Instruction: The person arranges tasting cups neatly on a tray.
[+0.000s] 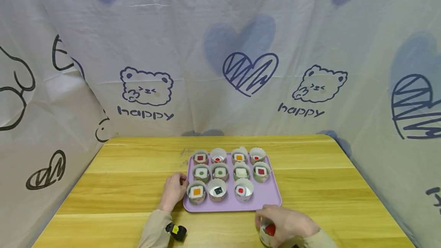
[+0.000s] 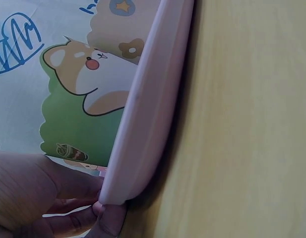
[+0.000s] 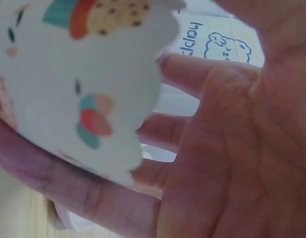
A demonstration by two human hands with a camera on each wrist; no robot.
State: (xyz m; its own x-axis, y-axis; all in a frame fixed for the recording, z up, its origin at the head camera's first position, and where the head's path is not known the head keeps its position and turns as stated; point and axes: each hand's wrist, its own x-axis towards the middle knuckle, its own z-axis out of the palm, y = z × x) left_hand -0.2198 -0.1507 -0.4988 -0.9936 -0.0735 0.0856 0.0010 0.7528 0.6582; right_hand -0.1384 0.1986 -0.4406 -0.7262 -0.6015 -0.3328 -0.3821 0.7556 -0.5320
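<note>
A lilac tray [image 1: 265, 196] lies on the table, bearing several patterned paper baking cups in three rows. My left hand [image 1: 174, 190] pinches the tray's left edge; in the left wrist view, its fingers [image 2: 110, 218] meet at the tray rim [image 2: 143, 114], beside a green cup [image 2: 88, 126] with a dog print. In front of the tray's right corner, my right hand [image 1: 287, 219] grips a paper baking cup [image 1: 264, 236] with a red strawberry-like piece [image 1: 270, 229] inside. Close up, that cup [image 3: 88, 94] shows a white wall with coloured prints and a scalloped rim.
Cups on the tray hold small square pieces, such as an orange-topped one [image 1: 196, 191], a dark one [image 1: 218, 191] and a red-dotted one [image 1: 240, 190]. The front row ends short of the tray's right side. A printed cloth [image 1: 206, 118] hangs behind the wooden table [image 1: 310, 171].
</note>
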